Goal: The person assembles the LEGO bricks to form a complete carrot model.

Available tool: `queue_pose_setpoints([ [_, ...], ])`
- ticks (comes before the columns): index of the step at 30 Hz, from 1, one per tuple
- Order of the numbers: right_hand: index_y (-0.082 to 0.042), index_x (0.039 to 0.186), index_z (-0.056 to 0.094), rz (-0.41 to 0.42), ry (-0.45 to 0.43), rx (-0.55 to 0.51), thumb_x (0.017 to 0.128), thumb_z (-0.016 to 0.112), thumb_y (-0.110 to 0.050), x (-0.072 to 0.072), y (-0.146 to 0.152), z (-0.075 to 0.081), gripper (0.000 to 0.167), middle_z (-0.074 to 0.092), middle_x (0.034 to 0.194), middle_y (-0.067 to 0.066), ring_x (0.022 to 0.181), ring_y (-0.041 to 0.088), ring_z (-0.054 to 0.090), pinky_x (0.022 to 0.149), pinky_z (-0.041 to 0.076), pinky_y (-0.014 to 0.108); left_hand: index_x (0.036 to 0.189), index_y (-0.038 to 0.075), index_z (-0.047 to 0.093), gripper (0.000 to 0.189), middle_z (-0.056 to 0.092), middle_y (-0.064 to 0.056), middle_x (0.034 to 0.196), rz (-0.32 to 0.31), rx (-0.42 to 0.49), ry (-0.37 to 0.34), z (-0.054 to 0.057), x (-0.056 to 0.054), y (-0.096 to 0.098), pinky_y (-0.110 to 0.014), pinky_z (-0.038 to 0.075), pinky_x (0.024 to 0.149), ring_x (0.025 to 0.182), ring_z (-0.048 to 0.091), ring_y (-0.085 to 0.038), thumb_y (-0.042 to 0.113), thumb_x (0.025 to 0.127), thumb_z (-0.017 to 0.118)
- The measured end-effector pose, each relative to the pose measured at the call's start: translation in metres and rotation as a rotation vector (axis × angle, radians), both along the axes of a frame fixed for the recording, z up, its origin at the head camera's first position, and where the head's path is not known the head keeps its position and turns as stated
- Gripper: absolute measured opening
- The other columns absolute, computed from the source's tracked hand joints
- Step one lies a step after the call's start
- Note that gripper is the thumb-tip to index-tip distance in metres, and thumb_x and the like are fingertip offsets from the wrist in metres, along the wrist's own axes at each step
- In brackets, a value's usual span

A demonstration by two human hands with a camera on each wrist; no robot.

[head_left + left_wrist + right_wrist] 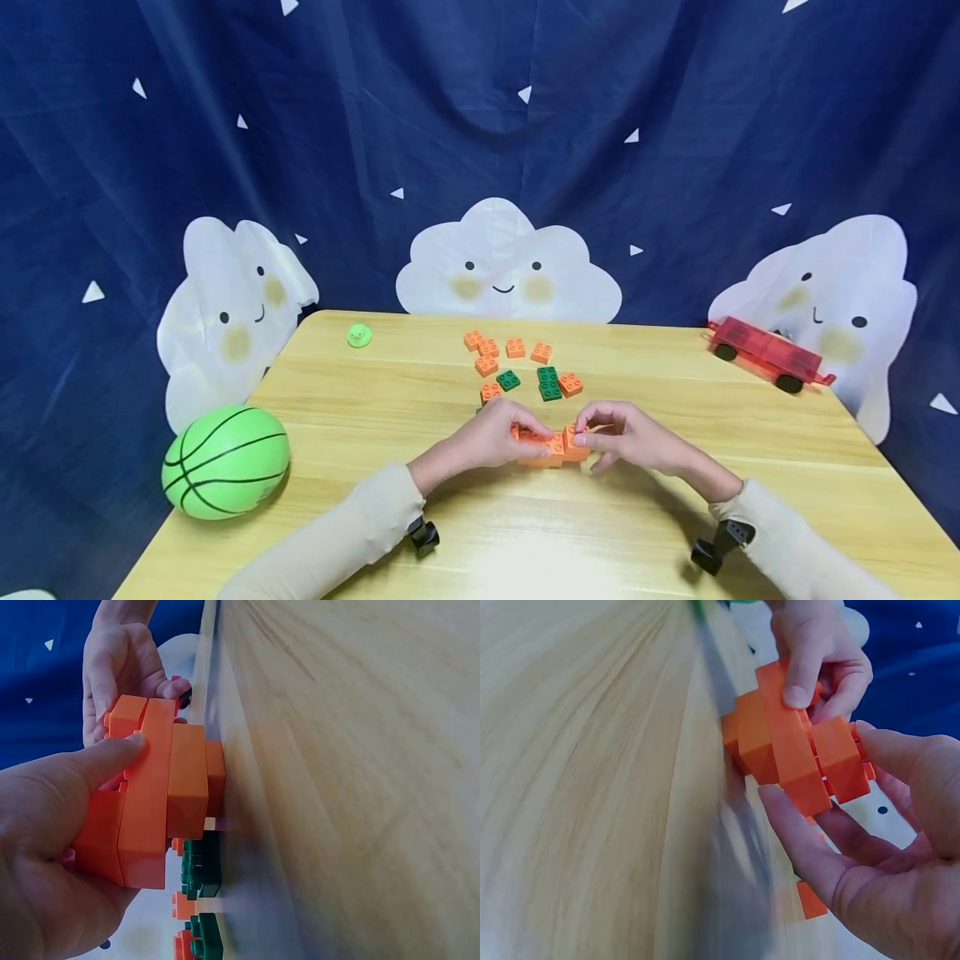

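Note:
Several orange toy bricks (556, 447) are joined into a stepped block between both hands, narrower toward its underside. My left hand (502, 435) grips its left end, the thumb lying along the side of a long brick (146, 802). At the other end, my right hand (628, 434) holds a small orange brick (841, 759) that sits on top of the long one. In the right wrist view its thumb touches the small brick's studded side, and a finger lies under the long brick's end. A slight gap shows between parts of the small brick and the long one.
Beyond the hands lie loose orange bricks (515, 347) and green bricks (550, 390). A green ball (225, 462) rests at the table's left edge, a small green duck (359, 335) at the back left. A red toy wagon (768, 350) stands at the back right of the wooden table (360, 392).

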State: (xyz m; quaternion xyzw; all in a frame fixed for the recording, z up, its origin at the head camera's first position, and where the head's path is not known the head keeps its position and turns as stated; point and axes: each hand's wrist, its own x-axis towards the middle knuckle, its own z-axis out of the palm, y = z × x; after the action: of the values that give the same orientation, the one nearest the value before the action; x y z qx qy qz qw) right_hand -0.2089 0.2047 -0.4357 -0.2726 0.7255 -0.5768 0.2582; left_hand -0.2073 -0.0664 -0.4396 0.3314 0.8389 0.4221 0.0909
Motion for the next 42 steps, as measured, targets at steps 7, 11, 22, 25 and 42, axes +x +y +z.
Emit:
queue_pose_setpoints([
  [7,0.01,0.122,0.056,-0.004,-0.065,-0.015,0.1,0.065,-0.009,-0.002,-0.001,0.001,0.031,0.062,0.111,0.014,0.085,0.033,0.074,0.076,0.06,0.058,0.107,0.017,0.082,0.02,0.08,0.003,0.109,-0.006,-0.003,0.003,0.001,-0.001,0.0,-0.018,0.054,0.086,0.098,0.071,-0.002,0.021,0.088,0.083],
  [11,0.012,0.12,0.059,-0.005,-0.072,-0.013,0.1,0.066,-0.009,-0.002,-0.001,0.001,0.03,0.064,0.11,0.012,0.084,0.034,0.075,0.077,0.06,0.057,0.107,0.018,0.082,0.02,0.08,0.004,0.11,-0.006,-0.01,0.001,0.002,-0.001,0.0,-0.018,0.054,0.087,0.099,0.07,-0.002,0.022,0.088,0.083],
  [22,0.009,0.113,0.064,-0.009,-0.003,0.027,0.099,0.068,-0.011,-0.002,-0.002,-0.001,0.025,0.068,0.108,0.012,0.08,0.026,0.071,0.065,0.059,0.056,0.104,0.018,0.082,0.016,0.08,0.004,0.104,0.018,-0.013,0.063,0.001,0.006,0.0,-0.015,0.055,0.081,0.091,0.07,0.002,0.024,0.09,0.081],
  [25,0.007,0.115,0.065,-0.006,0.018,0.041,0.099,0.067,-0.011,-0.002,-0.002,0.0,0.024,0.067,0.11,0.02,0.078,0.03,0.071,0.063,0.059,0.056,0.102,0.017,0.083,0.013,0.08,0.004,0.102,0.038,-0.015,0.089,0.001,0.008,0.001,-0.015,0.054,0.082,0.091,0.07,0.001,0.023,0.09,0.08],
  [42,-0.007,0.11,0.071,-0.043,0.565,0.025,0.092,0.075,-0.005,0.004,0.0,-0.008,0.018,0.076,0.108,0.018,0.091,0.015,0.076,0.059,0.062,0.032,0.101,0.011,0.083,0.013,0.08,-0.003,0.099,0.021,-0.017,0.14,-0.001,0.007,0.003,-0.013,0.054,0.074,0.085,0.07,-0.001,0.018,0.092,0.079],
])
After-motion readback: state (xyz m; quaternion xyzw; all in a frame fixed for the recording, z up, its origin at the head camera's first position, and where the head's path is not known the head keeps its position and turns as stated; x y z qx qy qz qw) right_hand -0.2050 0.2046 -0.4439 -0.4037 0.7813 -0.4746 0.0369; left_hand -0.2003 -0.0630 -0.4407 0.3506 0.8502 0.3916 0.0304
